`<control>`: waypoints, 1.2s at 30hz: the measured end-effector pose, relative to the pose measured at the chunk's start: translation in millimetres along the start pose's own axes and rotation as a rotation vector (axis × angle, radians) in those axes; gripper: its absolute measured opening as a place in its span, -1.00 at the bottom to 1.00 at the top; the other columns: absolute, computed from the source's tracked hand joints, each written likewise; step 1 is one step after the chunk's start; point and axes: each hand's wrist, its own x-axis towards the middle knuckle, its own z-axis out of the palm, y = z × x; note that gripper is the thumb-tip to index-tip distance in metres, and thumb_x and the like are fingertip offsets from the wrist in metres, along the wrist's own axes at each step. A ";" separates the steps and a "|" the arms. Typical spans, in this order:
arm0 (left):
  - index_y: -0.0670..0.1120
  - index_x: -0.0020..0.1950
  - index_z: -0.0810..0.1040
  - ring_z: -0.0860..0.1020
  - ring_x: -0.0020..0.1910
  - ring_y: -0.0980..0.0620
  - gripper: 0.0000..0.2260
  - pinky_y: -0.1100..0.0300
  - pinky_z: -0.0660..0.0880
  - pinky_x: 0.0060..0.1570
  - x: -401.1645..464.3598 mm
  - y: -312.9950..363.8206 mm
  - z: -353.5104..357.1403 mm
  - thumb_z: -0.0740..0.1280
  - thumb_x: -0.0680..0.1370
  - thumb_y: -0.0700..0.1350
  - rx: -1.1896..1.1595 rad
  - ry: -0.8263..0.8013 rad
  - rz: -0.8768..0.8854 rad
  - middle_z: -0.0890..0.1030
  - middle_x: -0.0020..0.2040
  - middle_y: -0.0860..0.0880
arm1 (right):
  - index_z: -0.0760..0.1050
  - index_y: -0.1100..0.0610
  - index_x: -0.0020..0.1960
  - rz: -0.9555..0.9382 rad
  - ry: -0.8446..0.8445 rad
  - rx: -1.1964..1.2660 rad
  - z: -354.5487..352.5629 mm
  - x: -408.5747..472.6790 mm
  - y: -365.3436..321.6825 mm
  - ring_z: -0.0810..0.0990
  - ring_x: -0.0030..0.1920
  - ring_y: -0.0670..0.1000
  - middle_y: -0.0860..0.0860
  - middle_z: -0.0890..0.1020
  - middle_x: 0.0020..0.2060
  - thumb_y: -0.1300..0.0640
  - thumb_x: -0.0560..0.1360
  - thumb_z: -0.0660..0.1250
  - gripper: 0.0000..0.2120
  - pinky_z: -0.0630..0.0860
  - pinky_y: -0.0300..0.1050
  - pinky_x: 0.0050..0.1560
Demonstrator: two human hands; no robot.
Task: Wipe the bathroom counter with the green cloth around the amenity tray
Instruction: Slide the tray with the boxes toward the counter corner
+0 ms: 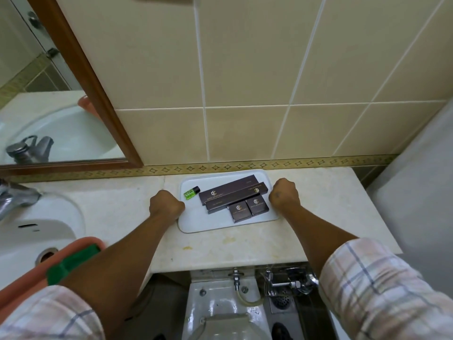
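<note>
While both curled hands, left hand (166, 203) and right hand (284, 195), grip the amenity tray (208, 224) by its side edges, a tilted lift could slide its boxes (239, 211) off, and the green cloth (73, 263) lies unused in the orange basin (24, 283) at the sink.

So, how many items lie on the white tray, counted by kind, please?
Long dark boxes: 2
Small dark boxes: 2
Green bottle with black cap: 1
Total: 5 items on the tray
</note>
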 end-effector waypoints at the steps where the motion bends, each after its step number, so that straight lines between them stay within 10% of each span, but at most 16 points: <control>1: -0.26 -0.09 0.63 0.66 -0.15 -0.21 -0.79 0.05 0.63 -0.14 1.9 0.4 0.7 0.51 0.38 -0.16 -0.003 -0.001 -0.005 0.68 -0.12 -0.22 | 0.52 0.27 0.04 0.003 0.005 0.013 -0.3 0.9 0.2 0.62 0.03 0.25 0.22 0.63 0.05 0.27 0.51 0.34 -0.88 0.53 -0.03 -0.04; 20: -0.16 -0.27 0.51 0.53 -0.25 -0.10 -0.94 0.18 0.43 -0.31 -35.2 139.1 71.1 0.35 0.41 -0.24 0.353 -0.096 0.446 0.67 -0.12 -0.16 | 0.16 0.14 -0.45 0.174 0.182 0.289 -95.0 -66.5 139.2 0.32 -0.41 0.06 0.01 0.27 -0.48 0.22 0.25 0.28 -0.72 0.11 -0.19 -0.48; 26: -0.20 0.02 0.57 0.59 0.10 -0.19 -0.86 0.09 0.49 -0.04 -70.1 229.8 137.0 0.31 0.49 -0.22 0.485 -0.129 0.765 0.63 0.10 -0.20 | 0.35 0.26 -0.49 0.444 0.361 0.460 -113.6 -100.5 213.9 0.46 -0.44 0.07 0.06 0.40 -0.53 0.34 0.30 0.42 -0.71 0.37 -0.20 -0.42; 31: -0.16 0.17 0.56 0.59 0.13 -0.18 -0.77 0.02 0.52 0.06 -97.1 298.9 190.6 0.23 0.55 -0.25 0.603 -0.092 0.999 0.61 0.15 -0.17 | 0.57 0.38 -0.26 0.651 0.442 0.704 -103.4 -104.0 255.9 0.70 -0.24 0.24 0.27 0.68 -0.26 0.28 0.28 0.52 -0.81 0.67 0.24 -0.15; 36: -0.15 0.21 0.57 0.61 0.12 -0.19 -0.72 -0.03 0.55 0.04 -98.6 343.1 229.4 0.16 0.57 -0.26 0.746 -0.013 1.180 0.63 0.14 -0.16 | 0.60 0.29 -0.24 0.790 0.450 0.869 -87.5 -92.3 262.2 0.70 -0.44 0.14 0.18 0.70 -0.37 0.30 0.29 0.49 -0.90 0.70 0.10 -0.28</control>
